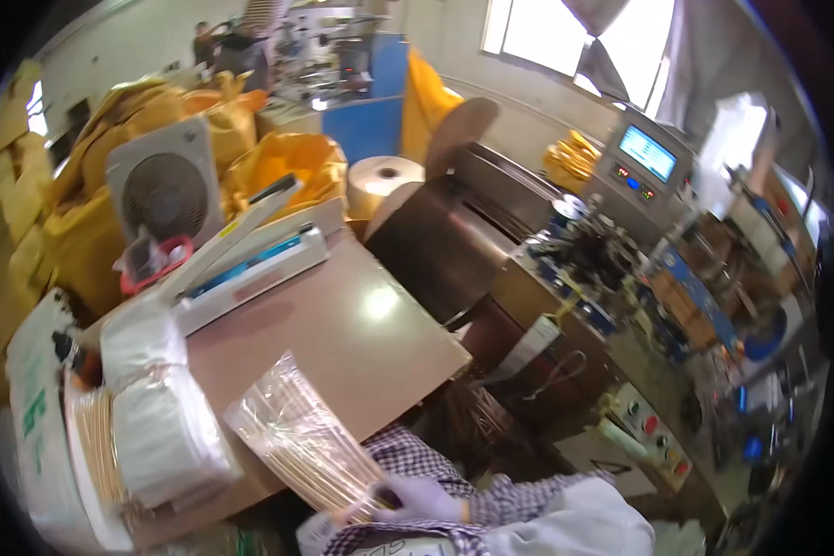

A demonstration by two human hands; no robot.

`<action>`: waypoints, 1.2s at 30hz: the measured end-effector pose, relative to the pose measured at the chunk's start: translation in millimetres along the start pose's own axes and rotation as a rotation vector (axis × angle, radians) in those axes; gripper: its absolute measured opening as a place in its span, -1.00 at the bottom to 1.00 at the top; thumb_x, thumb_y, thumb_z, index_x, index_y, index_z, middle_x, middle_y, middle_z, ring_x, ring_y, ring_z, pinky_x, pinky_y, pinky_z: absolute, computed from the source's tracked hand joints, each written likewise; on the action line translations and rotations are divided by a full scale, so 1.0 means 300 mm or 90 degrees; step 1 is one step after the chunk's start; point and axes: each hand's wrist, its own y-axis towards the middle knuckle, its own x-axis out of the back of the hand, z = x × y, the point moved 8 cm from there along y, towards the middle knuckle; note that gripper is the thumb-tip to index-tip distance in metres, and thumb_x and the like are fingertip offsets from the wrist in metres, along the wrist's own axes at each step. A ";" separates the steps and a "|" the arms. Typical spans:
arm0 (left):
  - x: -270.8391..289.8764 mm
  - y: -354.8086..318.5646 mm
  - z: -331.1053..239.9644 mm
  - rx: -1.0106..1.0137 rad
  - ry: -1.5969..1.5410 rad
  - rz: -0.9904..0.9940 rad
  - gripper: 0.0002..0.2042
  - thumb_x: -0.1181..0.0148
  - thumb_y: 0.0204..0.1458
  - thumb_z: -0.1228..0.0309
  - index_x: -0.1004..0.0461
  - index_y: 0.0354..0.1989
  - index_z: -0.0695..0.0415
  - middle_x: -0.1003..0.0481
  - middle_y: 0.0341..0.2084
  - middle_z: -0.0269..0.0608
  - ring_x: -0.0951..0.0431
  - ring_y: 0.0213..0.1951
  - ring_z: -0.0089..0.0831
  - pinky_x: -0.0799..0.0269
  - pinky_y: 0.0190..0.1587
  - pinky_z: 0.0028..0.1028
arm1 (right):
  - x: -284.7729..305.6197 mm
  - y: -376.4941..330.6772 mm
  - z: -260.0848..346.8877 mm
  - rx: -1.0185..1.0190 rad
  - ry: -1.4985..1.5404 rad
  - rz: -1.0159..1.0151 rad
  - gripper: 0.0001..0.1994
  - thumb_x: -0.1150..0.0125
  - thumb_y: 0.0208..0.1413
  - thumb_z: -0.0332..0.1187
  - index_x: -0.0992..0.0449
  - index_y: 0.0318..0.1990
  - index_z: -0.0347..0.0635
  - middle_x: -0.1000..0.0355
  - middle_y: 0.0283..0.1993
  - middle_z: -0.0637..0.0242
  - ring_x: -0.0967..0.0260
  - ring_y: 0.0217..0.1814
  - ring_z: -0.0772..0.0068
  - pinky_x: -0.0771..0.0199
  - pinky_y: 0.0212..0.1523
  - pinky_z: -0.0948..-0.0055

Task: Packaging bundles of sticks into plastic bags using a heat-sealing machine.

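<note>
A clear plastic bag of thin pale sticks (298, 435) lies slanted over the front edge of the brown table (361, 324). My right hand (422, 498), in a pale glove with a checkered sleeve behind it, grips the bag's lower end. At the bottom edge, under the bag's end, a pale glove-like shape (313, 535) may be my left hand; I cannot tell whether it holds anything.
Bundles of white bags (162, 408) and stick packs (97, 445) sit at the table's left. A white heat sealer (250, 264) and a grey fan (165, 190) stand behind. A packing machine with a screen (647, 153) and a dark film roll (440, 241) fills the right. Yellow sacks (283, 162) pile up at the back.
</note>
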 end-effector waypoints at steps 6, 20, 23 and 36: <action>-0.101 0.237 -0.577 -0.501 0.445 0.067 -0.89 -0.06 -0.04 0.56 -0.49 -0.34 0.19 -0.47 -0.52 -0.36 -0.41 -0.51 -0.58 -0.35 -0.46 -0.55 | 0.456 0.257 0.512 0.468 -0.260 -0.401 -0.92 -0.13 -0.22 -0.40 -0.41 -0.48 -0.04 -0.35 -0.49 0.25 -0.36 -0.43 0.11 -0.37 -0.44 0.22; 0.205 0.508 -1.079 -0.362 0.297 -0.119 -0.85 -0.06 0.00 0.48 -0.40 -0.56 0.25 -0.29 -0.77 -0.32 -0.28 -0.71 -0.59 -0.23 -0.64 -0.52 | 0.837 0.275 0.855 0.572 -0.070 -0.507 -0.90 -0.09 -0.06 -0.42 -0.52 -0.41 -0.19 -0.44 -0.49 0.11 -0.40 -0.50 0.09 -0.41 -0.47 0.33; 0.239 0.461 -1.108 -0.409 0.200 -0.147 -0.86 -0.08 -0.01 0.47 -0.40 -0.56 0.26 -0.30 -0.75 -0.30 -0.31 -0.70 -0.61 -0.23 -0.64 -0.52 | 0.840 0.215 0.852 0.660 0.165 -0.439 -0.90 -0.09 -0.06 -0.46 -0.51 -0.37 -0.19 -0.45 -0.46 0.17 -0.41 -0.48 0.12 -0.42 -0.44 0.37; 0.162 0.349 -0.981 -0.299 0.352 0.016 -0.87 -0.05 -0.02 0.51 -0.50 -0.33 0.25 -0.30 -0.72 -0.51 -0.29 -0.65 -0.73 -0.19 -0.59 -0.67 | 0.795 0.139 0.801 0.678 -0.053 -0.502 -0.86 -0.12 -0.09 -0.59 -0.51 -0.34 -0.22 -0.42 -0.46 0.12 -0.43 -0.44 0.24 -0.42 -0.38 0.48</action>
